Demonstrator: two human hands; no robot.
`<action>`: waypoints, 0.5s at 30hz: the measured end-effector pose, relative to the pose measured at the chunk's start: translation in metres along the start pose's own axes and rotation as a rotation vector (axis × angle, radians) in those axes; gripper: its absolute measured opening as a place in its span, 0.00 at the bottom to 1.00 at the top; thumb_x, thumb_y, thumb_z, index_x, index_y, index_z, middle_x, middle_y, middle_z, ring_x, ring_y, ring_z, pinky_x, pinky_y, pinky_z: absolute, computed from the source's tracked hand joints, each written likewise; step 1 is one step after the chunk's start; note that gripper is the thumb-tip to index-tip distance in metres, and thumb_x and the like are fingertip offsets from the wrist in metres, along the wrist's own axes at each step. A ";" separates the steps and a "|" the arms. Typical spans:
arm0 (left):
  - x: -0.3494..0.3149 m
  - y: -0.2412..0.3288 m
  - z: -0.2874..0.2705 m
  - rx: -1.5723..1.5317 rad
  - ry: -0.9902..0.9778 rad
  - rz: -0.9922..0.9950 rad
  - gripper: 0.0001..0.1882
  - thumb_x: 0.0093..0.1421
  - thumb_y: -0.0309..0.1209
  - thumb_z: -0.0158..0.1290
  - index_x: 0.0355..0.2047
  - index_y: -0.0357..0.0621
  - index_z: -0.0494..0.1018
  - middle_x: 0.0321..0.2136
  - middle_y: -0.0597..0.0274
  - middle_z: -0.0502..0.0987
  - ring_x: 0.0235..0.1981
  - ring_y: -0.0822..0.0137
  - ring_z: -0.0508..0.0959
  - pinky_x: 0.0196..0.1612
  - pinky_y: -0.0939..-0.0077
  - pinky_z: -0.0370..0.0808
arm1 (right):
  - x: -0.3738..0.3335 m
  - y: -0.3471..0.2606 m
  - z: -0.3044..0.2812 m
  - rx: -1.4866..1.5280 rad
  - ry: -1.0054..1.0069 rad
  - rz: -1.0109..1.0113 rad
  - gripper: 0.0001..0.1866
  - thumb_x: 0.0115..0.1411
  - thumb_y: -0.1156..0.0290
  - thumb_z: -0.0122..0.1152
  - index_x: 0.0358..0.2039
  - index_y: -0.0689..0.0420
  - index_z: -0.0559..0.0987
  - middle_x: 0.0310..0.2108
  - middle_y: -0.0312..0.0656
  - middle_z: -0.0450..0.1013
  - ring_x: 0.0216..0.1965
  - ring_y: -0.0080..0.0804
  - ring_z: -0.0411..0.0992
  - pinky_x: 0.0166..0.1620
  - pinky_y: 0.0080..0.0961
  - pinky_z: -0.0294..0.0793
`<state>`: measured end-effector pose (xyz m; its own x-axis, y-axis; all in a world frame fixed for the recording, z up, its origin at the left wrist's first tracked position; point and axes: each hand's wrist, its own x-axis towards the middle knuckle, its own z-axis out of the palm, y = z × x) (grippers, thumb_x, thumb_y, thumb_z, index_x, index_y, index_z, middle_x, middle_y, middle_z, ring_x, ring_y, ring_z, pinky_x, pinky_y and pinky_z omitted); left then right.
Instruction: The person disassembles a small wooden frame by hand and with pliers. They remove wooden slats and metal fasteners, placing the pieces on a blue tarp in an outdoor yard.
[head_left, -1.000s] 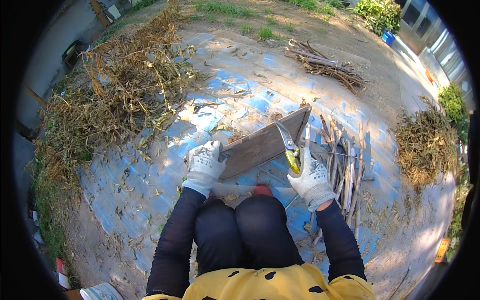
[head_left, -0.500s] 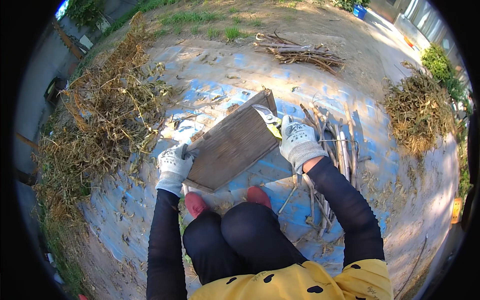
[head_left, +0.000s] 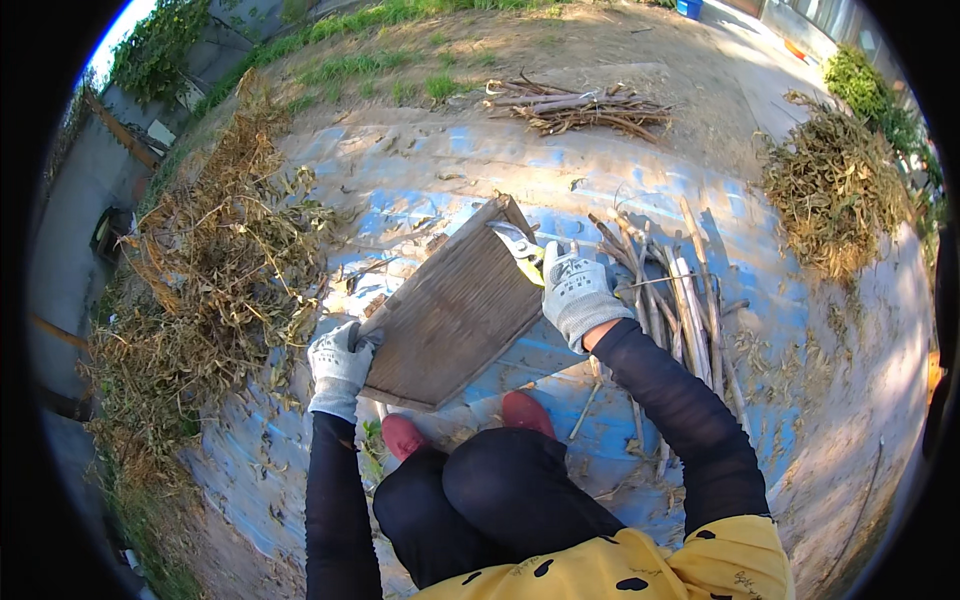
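A dark wooden board [head_left: 455,305], looking like a shallow tray with a raised rim, is held slanting in front of my knees. My left hand [head_left: 340,360], in a pale knit glove, grips its near left end; some fingertips are hidden. In my gloved right hand [head_left: 578,292] is a pair of pruning shears [head_left: 522,252] with yellow-green handles. Their blades point up and left, across the board's far right part. Just right of that hand, a bundle of cut sticks [head_left: 690,318] lies on the ground sheet.
A worn blue ground sheet [head_left: 575,395] spreads beneath everything. Dried plants [head_left: 215,265] are heaped at left, with another dry pile [head_left: 838,190] at right. A second stick bundle [head_left: 580,106] lies on bare soil beyond. My red shoes [head_left: 403,436] are close below the board.
My right hand and the shears have shifted slightly left relative to the board. The board has come a little nearer to my feet. Both grips stay the same.
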<state>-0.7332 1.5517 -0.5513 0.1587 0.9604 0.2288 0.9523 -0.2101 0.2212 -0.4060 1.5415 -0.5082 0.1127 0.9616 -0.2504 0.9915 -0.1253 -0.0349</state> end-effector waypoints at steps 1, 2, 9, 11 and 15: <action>0.000 -0.001 0.000 0.002 -0.004 -0.005 0.13 0.49 0.43 0.55 0.20 0.46 0.73 0.16 0.56 0.73 0.22 0.54 0.74 0.27 0.61 0.68 | 0.004 0.003 0.010 -0.010 0.071 -0.039 0.28 0.57 0.68 0.48 0.57 0.63 0.61 0.37 0.50 0.75 0.37 0.42 0.76 0.29 0.47 0.74; 0.001 0.003 0.000 0.024 -0.012 0.004 0.11 0.47 0.40 0.55 0.21 0.46 0.74 0.17 0.56 0.74 0.22 0.54 0.75 0.28 0.62 0.69 | 0.006 0.007 0.022 -0.022 0.140 -0.071 0.28 0.57 0.68 0.48 0.57 0.63 0.61 0.37 0.50 0.75 0.37 0.42 0.76 0.29 0.47 0.73; 0.000 0.012 -0.006 -0.048 -0.010 -0.032 0.11 0.48 0.39 0.56 0.22 0.45 0.74 0.18 0.56 0.74 0.22 0.54 0.75 0.28 0.64 0.69 | -0.002 0.005 0.023 0.008 0.062 -0.081 0.29 0.57 0.66 0.45 0.59 0.63 0.59 0.41 0.52 0.72 0.36 0.42 0.75 0.28 0.50 0.72; -0.002 0.012 -0.004 -0.025 -0.030 -0.034 0.11 0.49 0.40 0.56 0.22 0.45 0.74 0.17 0.56 0.74 0.21 0.53 0.74 0.27 0.64 0.69 | -0.001 0.013 0.033 0.019 0.096 -0.104 0.29 0.58 0.66 0.45 0.60 0.62 0.58 0.41 0.52 0.73 0.36 0.43 0.75 0.29 0.50 0.72; -0.008 0.012 -0.005 -0.110 0.006 -0.067 0.14 0.49 0.42 0.57 0.21 0.45 0.73 0.17 0.54 0.73 0.21 0.53 0.74 0.26 0.62 0.68 | 0.010 0.014 0.033 0.147 0.074 -0.172 0.27 0.56 0.64 0.52 0.54 0.61 0.62 0.40 0.52 0.72 0.37 0.42 0.75 0.35 0.40 0.74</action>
<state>-0.7249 1.5403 -0.5456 0.0942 0.9719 0.2155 0.9265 -0.1649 0.3383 -0.3927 1.5411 -0.5430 -0.0476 0.9864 -0.1571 0.9771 0.0133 -0.2125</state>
